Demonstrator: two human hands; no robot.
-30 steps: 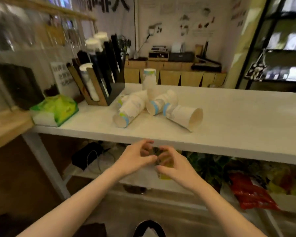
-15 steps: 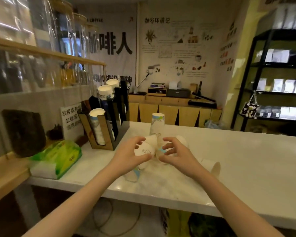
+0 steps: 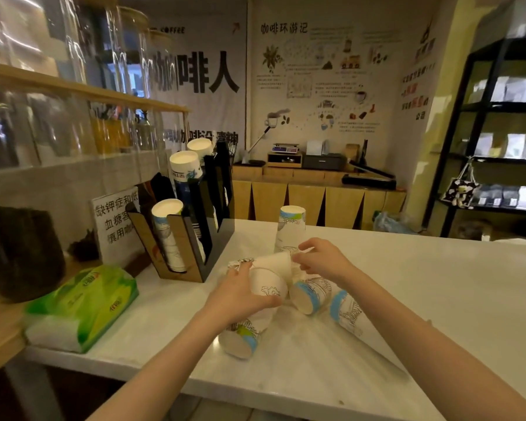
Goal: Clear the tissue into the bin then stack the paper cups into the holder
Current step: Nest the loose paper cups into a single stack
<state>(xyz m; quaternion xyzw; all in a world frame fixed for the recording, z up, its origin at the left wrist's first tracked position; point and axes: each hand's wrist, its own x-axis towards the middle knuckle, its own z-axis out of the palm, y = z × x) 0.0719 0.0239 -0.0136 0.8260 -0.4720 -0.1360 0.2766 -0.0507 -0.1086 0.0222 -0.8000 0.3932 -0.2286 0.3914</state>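
— Hands first: how are they set?

— The left hand (image 3: 240, 294) is curled round a white cup (image 3: 269, 285), which is gripped by thumb and fingers with its mouth turned towards the camera. The right hand (image 3: 322, 262) is half closed, and the rim of a second cup (image 3: 274, 262) is pinched at its fingertips (image 3: 298, 258). That cup is held on its side, just above the first.

— And the other cups?

— A heap is seen on the desk (image 3: 438, 299) under the hands: one lying cup (image 3: 242, 337) below the left hand, two lying cups (image 3: 312, 296) below the right. One cup (image 3: 290, 227) is stood upside down behind them. The holder (image 3: 192, 226) is placed at the left, with stacks already slotted in. A tissue pack (image 3: 82, 305) is laid near the desk's left edge.
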